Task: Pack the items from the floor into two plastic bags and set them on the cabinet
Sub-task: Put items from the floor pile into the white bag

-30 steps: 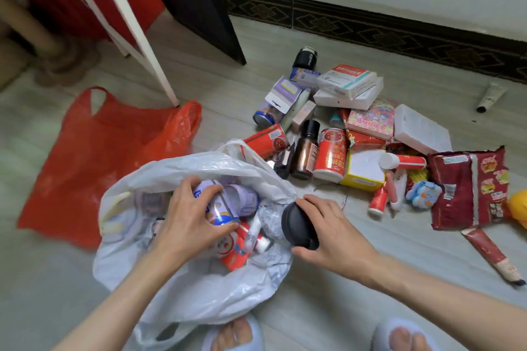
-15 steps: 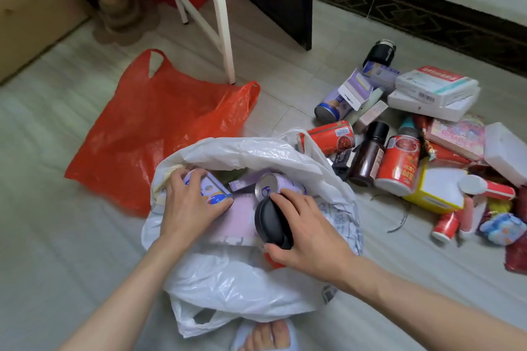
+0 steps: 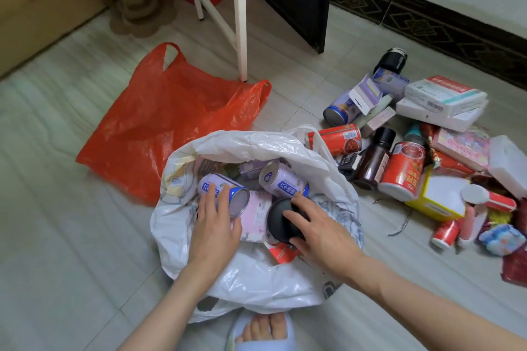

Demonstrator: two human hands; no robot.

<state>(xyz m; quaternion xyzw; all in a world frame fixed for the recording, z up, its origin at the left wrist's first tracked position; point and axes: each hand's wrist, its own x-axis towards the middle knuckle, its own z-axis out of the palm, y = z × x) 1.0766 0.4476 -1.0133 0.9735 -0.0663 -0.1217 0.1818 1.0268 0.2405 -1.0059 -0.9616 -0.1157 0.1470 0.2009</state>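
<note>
I see the tiled floor [image 3: 71, 251] carrying everything. Red plastic bag [image 3: 171, 122] lies flat and crumpled toward the far left of the floor, one corner touching a white frame leg [image 3: 239, 23]. White plastic bag [image 3: 256, 279] sits at the near edge of the floor, mouth open — its far rim overlaps the red bag's near edge.

Unpacked pile spreads over the right side of the floor: white boxes [image 3: 445, 100] stacked at the far end, a yellow box [image 3: 436, 199] nearer, a red can [image 3: 402, 171] standing tilted beside a brown bottle [image 3: 373, 162], another red can [image 3: 336, 138] lying on its side just beside the white bag's rim, a black jar [image 3: 392, 60] farthest out.

Inside the white bag: two purple cans, one [image 3: 225, 194] at left, one [image 3: 285, 182] toward the far side, plus a pink box [image 3: 256, 214] between my hands.

Left hand [image 3: 214, 225] rests on the left purple can, fingers fairly straight over it — not wrapped round. Right hand [image 3: 319, 231] grips a black round container [image 3: 281, 219], fingers curled over its top, inside the bag mouth.

A slippered foot [image 3: 262, 330] shows at the near edge, touching the white bag.
</note>
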